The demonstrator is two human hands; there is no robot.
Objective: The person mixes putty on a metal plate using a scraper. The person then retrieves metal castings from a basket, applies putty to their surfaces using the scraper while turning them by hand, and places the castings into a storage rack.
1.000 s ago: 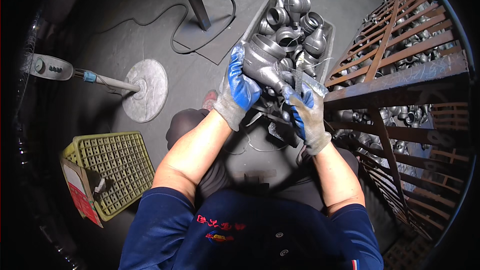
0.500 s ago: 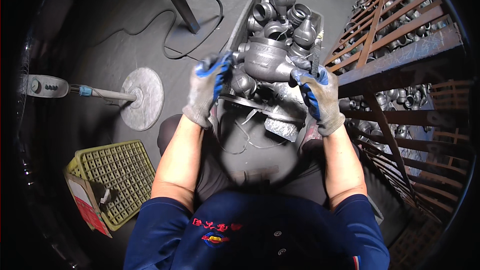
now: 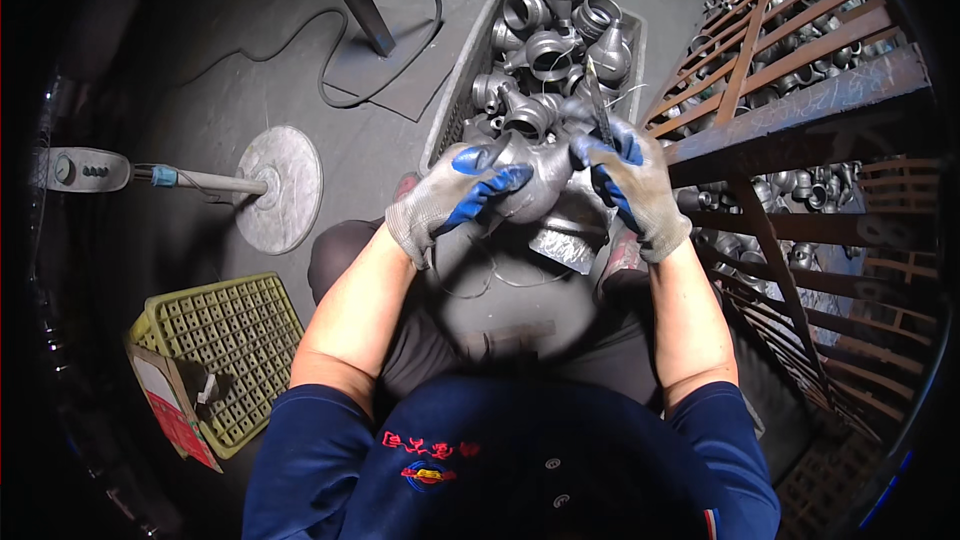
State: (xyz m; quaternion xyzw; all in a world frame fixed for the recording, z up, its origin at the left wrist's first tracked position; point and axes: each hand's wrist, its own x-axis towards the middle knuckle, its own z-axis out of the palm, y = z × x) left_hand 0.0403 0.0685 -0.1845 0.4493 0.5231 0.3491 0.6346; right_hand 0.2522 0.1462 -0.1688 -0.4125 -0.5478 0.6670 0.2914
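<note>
Left hand (image 3: 455,190) grips the metal fitting (image 3: 545,185), seemingly steadying it; right hand (image 3: 632,178) clasps a narrow tool (image 3: 599,108). The crate (image 3: 465,90) sits near, presumably for reach.

Ctr bright, rim v. dark w/ fisheye bend; shadows on floor (image 3: 370,170); held fitting (image 3: 540,188) bit blurred.
</note>
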